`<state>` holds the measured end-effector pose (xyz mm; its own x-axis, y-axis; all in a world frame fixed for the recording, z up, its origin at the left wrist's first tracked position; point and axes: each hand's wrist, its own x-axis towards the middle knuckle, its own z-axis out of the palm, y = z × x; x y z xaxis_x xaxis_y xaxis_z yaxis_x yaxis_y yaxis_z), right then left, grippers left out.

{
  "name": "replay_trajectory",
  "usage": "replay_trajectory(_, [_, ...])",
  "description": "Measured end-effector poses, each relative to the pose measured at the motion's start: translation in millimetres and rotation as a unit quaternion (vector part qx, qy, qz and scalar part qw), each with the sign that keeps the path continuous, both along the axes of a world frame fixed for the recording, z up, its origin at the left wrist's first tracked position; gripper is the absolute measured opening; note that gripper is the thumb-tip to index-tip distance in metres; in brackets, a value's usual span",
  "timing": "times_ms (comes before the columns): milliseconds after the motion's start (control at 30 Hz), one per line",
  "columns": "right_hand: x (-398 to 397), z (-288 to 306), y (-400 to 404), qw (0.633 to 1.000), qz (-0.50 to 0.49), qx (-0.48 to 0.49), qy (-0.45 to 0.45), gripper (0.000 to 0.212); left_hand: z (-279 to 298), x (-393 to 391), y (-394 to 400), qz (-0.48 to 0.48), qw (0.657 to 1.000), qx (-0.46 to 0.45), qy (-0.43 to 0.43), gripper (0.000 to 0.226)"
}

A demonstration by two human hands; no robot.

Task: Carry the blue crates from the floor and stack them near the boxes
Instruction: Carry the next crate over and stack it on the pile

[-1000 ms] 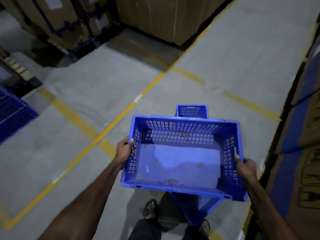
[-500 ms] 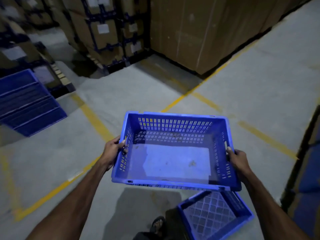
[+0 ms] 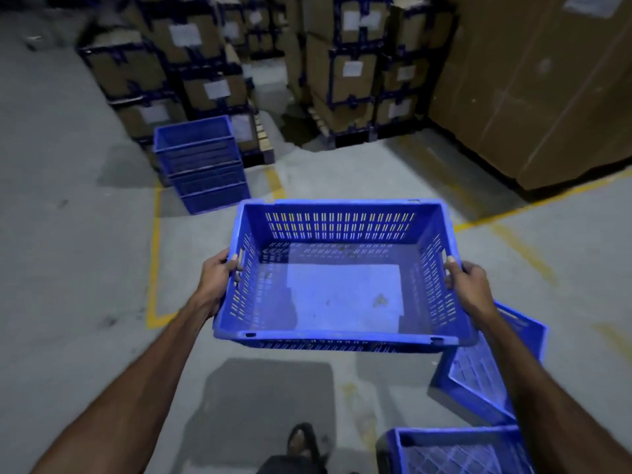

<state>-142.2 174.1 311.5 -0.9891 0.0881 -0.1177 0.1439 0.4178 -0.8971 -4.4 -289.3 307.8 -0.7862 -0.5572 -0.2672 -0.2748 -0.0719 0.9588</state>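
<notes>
I carry an empty blue slotted crate [image 3: 342, 295] at waist height, level, its open top facing up. My left hand [image 3: 219, 271] grips the left handle slot and my right hand [image 3: 466, 282] grips the right one. A stack of blue crates [image 3: 201, 164] stands on the floor ahead to the left, beside the strapped cardboard boxes [image 3: 212, 87]. On the floor at the lower right lie two more blue crates: one [image 3: 485, 371] is partly hidden by my right arm, the other [image 3: 455, 451] is cut off by the frame's bottom edge.
Pallets of labelled cardboard boxes [image 3: 362, 70] fill the back. A tall cardboard wall [image 3: 533, 83] stands at the right. Yellow floor lines [image 3: 155, 254] mark bays on the grey concrete. My foot [image 3: 301, 443] shows at the bottom.
The view has swung left: the crate stack and the boxes have moved toward the centre and grown nearer. The crate stays held in both hands. A second floor crate has appeared at the bottom right.
</notes>
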Motion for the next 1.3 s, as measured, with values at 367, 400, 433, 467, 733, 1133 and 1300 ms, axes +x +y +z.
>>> replay_trajectory(367, [-30, 3, -171, 0.996, 0.086, -0.012, 0.010, 0.050, -3, 65, -127, 0.129, 0.991, -0.020, -0.003, 0.023])
replay_trajectory(400, [-33, 3, -188, 0.996, 0.091, -0.018, 0.007, 0.050, -5, 65, -142, 0.136, 0.990, -0.023, -0.006, 0.021])
replay_trajectory(433, [-36, 2, -206, 0.995, 0.095, -0.019, 0.004, 0.049, -7, 64, -158, 0.139, 0.990, -0.024, -0.007, 0.018])
replay_trajectory(467, [-39, 2, -224, 0.995, 0.099, -0.016, 0.004, 0.048, -9, 64, -175, 0.141, 0.990, -0.027, -0.009, 0.017])
replay_trajectory(733, [-67, -5, -334, 0.996, 0.093, -0.002, 0.012, 0.045, -12, 39, -291, 0.140, 0.989, -0.032, -0.019, 0.020])
replay_trajectory(1133, [-173, -19, -434, 0.994, 0.108, -0.013, 0.002, 0.052, -29, -56, -388, 0.161, 0.986, -0.029, -0.017, 0.016])
replay_trajectory(1300, [-252, -29, -482, 0.992, 0.126, -0.011, -0.005, 0.049, -36, -117, -423, 0.182, 0.983, -0.024, -0.022, 0.020])
